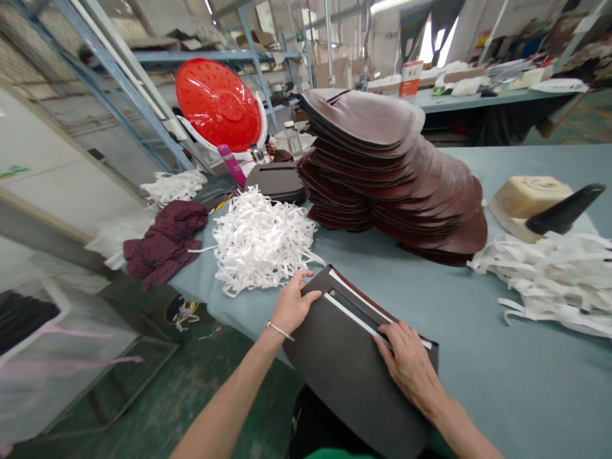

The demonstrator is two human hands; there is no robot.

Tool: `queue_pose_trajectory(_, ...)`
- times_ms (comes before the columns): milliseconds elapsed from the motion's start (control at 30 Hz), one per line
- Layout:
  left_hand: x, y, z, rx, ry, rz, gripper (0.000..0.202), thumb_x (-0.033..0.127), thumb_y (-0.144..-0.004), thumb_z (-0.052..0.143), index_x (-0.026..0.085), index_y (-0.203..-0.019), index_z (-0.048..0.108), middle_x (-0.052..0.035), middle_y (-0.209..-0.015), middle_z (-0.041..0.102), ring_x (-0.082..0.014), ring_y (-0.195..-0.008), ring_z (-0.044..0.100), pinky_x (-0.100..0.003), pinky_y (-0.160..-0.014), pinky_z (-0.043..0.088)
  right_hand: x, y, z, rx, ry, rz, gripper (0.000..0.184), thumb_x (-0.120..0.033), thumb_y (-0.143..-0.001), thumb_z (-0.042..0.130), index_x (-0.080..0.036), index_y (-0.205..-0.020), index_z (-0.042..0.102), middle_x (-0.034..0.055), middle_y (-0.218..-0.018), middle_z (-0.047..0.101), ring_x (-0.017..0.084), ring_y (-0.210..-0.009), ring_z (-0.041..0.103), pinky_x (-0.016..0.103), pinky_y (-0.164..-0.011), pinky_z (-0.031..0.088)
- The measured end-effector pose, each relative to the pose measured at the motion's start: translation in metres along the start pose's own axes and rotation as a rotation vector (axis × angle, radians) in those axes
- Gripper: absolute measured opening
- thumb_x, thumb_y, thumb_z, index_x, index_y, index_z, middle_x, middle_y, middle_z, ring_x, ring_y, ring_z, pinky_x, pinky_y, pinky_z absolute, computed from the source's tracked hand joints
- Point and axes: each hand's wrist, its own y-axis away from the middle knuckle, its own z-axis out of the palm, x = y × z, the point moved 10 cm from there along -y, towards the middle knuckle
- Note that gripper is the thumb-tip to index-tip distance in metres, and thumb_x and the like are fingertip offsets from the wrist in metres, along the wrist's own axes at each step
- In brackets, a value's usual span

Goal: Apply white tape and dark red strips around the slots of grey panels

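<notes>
A dark brown leather panel (349, 370) with a slot edged by two white tape strips (356, 311) lies at the near edge of the grey-blue table (502, 376). My left hand (292, 306) rests on the panel's far left corner, thumb and fingers pressed against its edge. My right hand (408, 366) lies flat on the panel's right side, with its fingertips at the end of the white strip by the slot.
A tall slanting stack of brown leather pieces (392, 166) stands behind the panel. Heaps of white tape strips lie at left (261, 239) and right (549, 280). A red striped cloth (165, 242), a red basin (217, 105) and a beige tub (526, 201) are around.
</notes>
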Motion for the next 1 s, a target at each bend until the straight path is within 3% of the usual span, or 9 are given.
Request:
queue_pose_trajectory(100, 0.000, 0.000, 0.004, 0.095, -0.229, 0.078, 0.041, 0.025, -0.077, 0.064, 0.022, -0.115, 0.049, -0.0028, -0.095, 0.060, -0.0214, -0.094, 0.057, -0.037, -0.086, 0.042, 0.004, 0.004, -0.006, 0.032, 0.053, 0.015, 0.018, -0.028, -0.093, 0.044, -0.016, -0.088, 0.055, 0.0056, -0.080, 0.057, 0.019, -0.076, 0.050, 0.032, -0.069, 0.034)
queue_pose_trajectory(200, -0.004, 0.017, 0.028, 0.086, -0.356, 0.154, 0.039, 0.030, -0.079, 0.063, 0.022, -0.114, 0.049, -0.0054, -0.109, 0.055, -0.0235, -0.102, 0.050, -0.040, -0.088, 0.039, 0.006, 0.005, -0.005, 0.053, 0.130, 0.043, 0.019, -0.031, -0.092, 0.046, -0.016, -0.084, 0.055, 0.0057, -0.077, 0.057, 0.019, -0.075, 0.051, 0.032, -0.068, 0.032)
queue_pose_trajectory(300, -0.002, 0.033, 0.042, 0.080, -0.389, 0.206, 0.030, 0.032, -0.083, 0.058, 0.022, -0.110, 0.049, -0.0056, -0.110, 0.053, -0.0231, -0.103, 0.048, -0.040, -0.089, 0.037, 0.008, -0.003, 0.004, 0.033, 0.218, 0.135, 0.022, -0.034, -0.091, 0.048, -0.018, -0.078, 0.055, 0.0046, -0.072, 0.056, 0.020, -0.072, 0.050, 0.032, -0.068, 0.031)
queue_pose_trajectory(433, 0.002, 0.037, 0.042, 0.092, -0.404, 0.214, 0.028, 0.031, -0.083, 0.058, 0.022, -0.108, 0.049, -0.0053, -0.108, 0.052, -0.0230, -0.103, 0.046, -0.040, -0.089, 0.037, -0.002, -0.029, 0.025, -0.019, 0.232, 0.214, 0.020, -0.029, -0.090, 0.048, -0.018, -0.077, 0.057, 0.0052, -0.074, 0.057, 0.021, -0.076, 0.050, 0.032, -0.070, 0.032)
queue_pose_trajectory(667, 0.006, 0.036, 0.046, 0.078, -0.409, 0.278, 0.028, 0.023, -0.087, 0.052, 0.023, -0.114, 0.048, -0.0066, -0.117, 0.052, -0.0232, -0.111, 0.045, -0.042, -0.094, 0.036, -0.028, -0.074, 0.060, -0.121, 0.135, 0.221, 0.019, -0.011, -0.088, 0.045, -0.016, -0.087, 0.062, 0.0089, -0.090, 0.058, 0.021, -0.088, 0.049, 0.031, -0.078, 0.035)
queue_pose_trajectory(800, 0.014, 0.036, 0.057, 0.025, -0.386, 0.373, 0.038, 0.012, -0.087, 0.044, 0.024, -0.123, 0.043, -0.0067, -0.124, 0.050, -0.0225, -0.117, 0.043, -0.043, -0.100, 0.032, -0.027, -0.077, 0.061, -0.126, 0.034, 0.198, 0.023, -0.012, -0.089, 0.042, -0.015, -0.095, 0.063, 0.0090, -0.093, 0.058, 0.020, -0.091, 0.049, 0.031, -0.081, 0.035)
queue_pose_trajectory(1000, 0.011, 0.034, 0.056, 0.047, -0.337, 0.355, 0.035, 0.010, -0.084, 0.046, 0.020, -0.117, 0.044, -0.0088, -0.117, 0.052, -0.0226, -0.112, 0.046, -0.043, -0.097, 0.036, -0.024, -0.082, 0.059, -0.140, -0.026, 0.220, 0.029, -0.013, -0.089, 0.042, -0.021, -0.110, 0.061, 0.0065, -0.095, 0.058, 0.020, -0.091, 0.050, 0.030, -0.075, 0.035)
